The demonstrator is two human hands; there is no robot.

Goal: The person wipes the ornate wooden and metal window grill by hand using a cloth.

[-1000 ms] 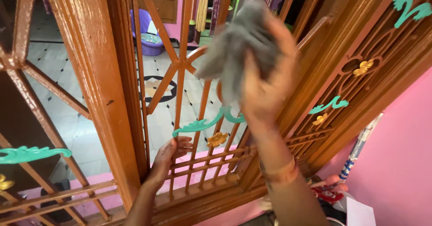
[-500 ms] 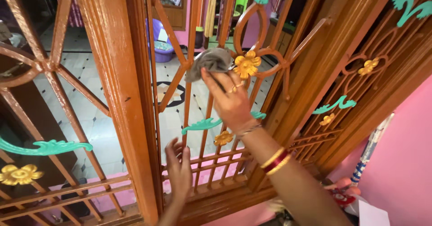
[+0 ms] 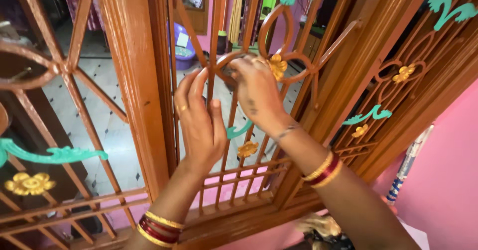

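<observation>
Both hands reach up to the brown window grille (image 3: pixel 219 41): the left hand (image 3: pixel 199 123) lies open-fingered against its bars, the right hand (image 3: pixel 256 93) curls around a barely visible grey cloth (image 3: pixel 226 72) beside a yellow metal flower (image 3: pixel 277 66). Tiled floor (image 3: pixel 112 135) beyond, pink wall (image 3: pixel 443 180) right.

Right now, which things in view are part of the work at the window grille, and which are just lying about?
In use:
- right hand, pressed on the grille's curved bar
- left hand, on a vertical bar
- brown metal grille
- grey cloth, barely visible under the right hand

Lying about:
- purple tub on the floor inside
- striped stick against the pink wall
</observation>
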